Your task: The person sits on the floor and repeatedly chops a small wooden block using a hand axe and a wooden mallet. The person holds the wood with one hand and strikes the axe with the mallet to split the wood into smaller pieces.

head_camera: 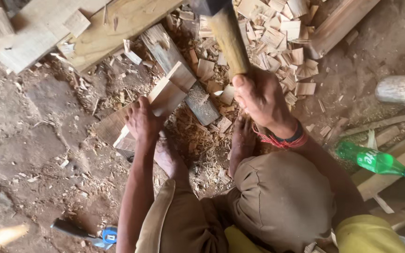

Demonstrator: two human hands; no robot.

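We work wood on the dirt floor

Our right hand [261, 98] wraps the hammer handle [228, 37] at frame top; our left hand [142, 119] presses the plank [167, 93] mid-frame

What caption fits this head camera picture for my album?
Left hand steadies a wooden board while right hand grips a wooden-handled tool above wood chips.

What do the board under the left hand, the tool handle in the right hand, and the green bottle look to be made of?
Board: raw, unfinished wood, pale with visible grain. Tool handle: apparently smooth yellowish wood; the head is mostly out of frame. Green bottle: probably translucent plastic, glossy, blue cap.
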